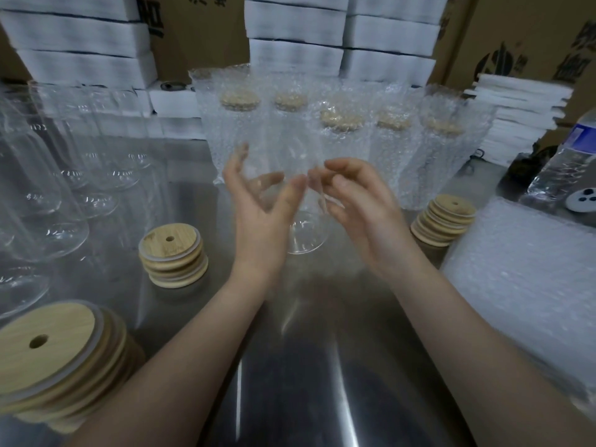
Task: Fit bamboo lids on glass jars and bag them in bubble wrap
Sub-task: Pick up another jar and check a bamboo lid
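Observation:
A clear glass jar (308,235) hangs tilted above the steel table (290,366), its round base towards me. My left hand (258,221) grips it from the left; some fingers show blurred through the glass. From the right, my right hand (361,204) holds the jar with curled fingers. I cannot make out whether this jar has a lid or a bag on it. Behind the hands stand several jars with bamboo lids, each in a bubble wrap bag (338,130). Stacks of bamboo lids sit at the left (172,253), right (445,221) and near left (54,359).
Several empty glass jars (64,188) crowd the table's left side. A pile of flat bubble wrap bags (522,285) lies at the right, with a plastic water bottle (567,162) behind it. White foam packs (80,37) and cardboard boxes (522,33) line the back.

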The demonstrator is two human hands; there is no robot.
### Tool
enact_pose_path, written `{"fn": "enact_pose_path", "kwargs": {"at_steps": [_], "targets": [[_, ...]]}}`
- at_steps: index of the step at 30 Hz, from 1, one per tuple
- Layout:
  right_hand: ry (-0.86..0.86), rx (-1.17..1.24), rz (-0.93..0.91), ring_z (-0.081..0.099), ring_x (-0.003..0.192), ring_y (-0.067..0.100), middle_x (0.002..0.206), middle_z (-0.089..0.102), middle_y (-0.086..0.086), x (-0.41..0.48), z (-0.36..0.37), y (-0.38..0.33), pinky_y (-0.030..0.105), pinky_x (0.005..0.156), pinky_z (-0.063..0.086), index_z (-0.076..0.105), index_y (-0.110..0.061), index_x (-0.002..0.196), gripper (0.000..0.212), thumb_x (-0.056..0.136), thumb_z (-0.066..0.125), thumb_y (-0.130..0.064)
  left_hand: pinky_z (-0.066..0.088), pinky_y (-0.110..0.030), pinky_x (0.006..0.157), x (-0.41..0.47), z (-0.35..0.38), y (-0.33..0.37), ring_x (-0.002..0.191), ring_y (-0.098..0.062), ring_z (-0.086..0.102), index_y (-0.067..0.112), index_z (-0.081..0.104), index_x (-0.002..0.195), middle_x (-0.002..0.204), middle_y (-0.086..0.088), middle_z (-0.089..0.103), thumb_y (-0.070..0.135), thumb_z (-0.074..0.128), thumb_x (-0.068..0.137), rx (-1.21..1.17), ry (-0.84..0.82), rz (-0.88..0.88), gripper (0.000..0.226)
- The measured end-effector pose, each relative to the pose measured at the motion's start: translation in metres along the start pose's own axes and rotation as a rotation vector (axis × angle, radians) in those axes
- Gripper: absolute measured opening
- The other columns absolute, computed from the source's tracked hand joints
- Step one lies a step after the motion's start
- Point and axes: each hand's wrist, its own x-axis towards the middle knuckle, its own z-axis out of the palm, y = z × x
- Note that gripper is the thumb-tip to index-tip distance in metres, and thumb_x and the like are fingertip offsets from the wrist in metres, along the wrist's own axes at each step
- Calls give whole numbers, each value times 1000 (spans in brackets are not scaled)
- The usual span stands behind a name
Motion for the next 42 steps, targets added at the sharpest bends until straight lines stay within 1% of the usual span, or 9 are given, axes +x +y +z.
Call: {"fn": "enact_pose_path", "kwargs": {"at_steps": [3, 13, 20, 25, 30, 34, 36, 39, 42], "targets": [[-75, -79, -62, 60, 119, 13, 131, 59, 10, -4, 1, 0, 26, 96, 50, 55, -16, 112, 35, 79, 66, -15, 57, -40, 54, 7, -2, 8, 83, -24, 74, 32, 30, 134, 103, -5, 68, 71, 52, 81, -263, 58, -302, 69], [-239, -438, -294, 43, 140, 18, 151, 40, -3, -9, 4, 5, 43, 113, 40, 39, -46, 133, 83, 64, 84, -36, 53, -66, 78, 12, -9, 8, 96, -41, 70, 22, 50, 127, 107, -19, 72, 84, 35, 80, -680, -139, -641, 79], [-91, -414, -265, 69, 99, 6, 131, 55, -25, -11, 4, 4, 26, 94, 52, 46, -54, 125, 68, 64, 78, -49, 58, -48, 76, 6, -7, 13, 95, -39, 71, 30, 33, 140, 129, -13, 58, 61, 70, 72, -577, -221, -653, 83], [-70, -226, -240, 71, 86, 0, 100, 71, -27, -9, 6, 4, 21, 80, 57, 54, -31, 128, 48, 84, 72, -25, 58, -46, 76, 7, -8, 11, 105, -33, 69, 23, 34, 143, 134, -14, 57, 63, 66, 72, -442, -256, -628, 88], [-189, -151, -196, 58, 123, 36, 137, 56, 8, -6, 1, -3, 23, 89, 54, 44, -35, 133, 43, 93, 56, -24, 50, -30, 53, 8, -10, 11, 82, -27, 72, 25, 38, 142, 131, -15, 61, 68, 54, 79, -437, -230, -592, 78], [-334, -186, -143, 40, 141, 20, 145, 48, 5, -5, -6, -9, 19, 96, 49, 38, -35, 134, 50, 87, 51, -28, 52, -50, 90, 10, -12, 9, 105, -43, 67, 13, 42, 144, 133, -21, 59, 75, 49, 80, -471, -237, -695, 89], [-374, -204, -143, 39, 136, -2, 151, 38, 3, -5, -8, -12, 11, 90, 46, 35, -31, 138, 55, 86, 54, -22, 55, -42, 76, 8, -14, 10, 93, -36, 72, 6, 57, 130, 121, -17, 67, 78, 44, 80, -439, -218, -726, 89], [-405, -197, -111, 55, 114, 13, 156, 34, 0, -4, -10, -12, 27, 90, 54, 43, -36, 134, 62, 81, 67, -13, 47, -26, 53, 7, -14, 9, 68, -23, 71, 8, 79, 82, 88, -9, 74, 78, 44, 79, -524, -212, -750, 78], [-373, -241, -105, 63, 85, 33, 155, 39, -1, -4, -9, -10, 43, 92, 56, 52, -39, 129, 70, 72, 78, -7, 55, -31, 61, 5, -11, 11, 87, -32, 72, 1, 68, 107, 103, -20, 72, 74, 52, 78, -652, -163, -798, 80]]}}
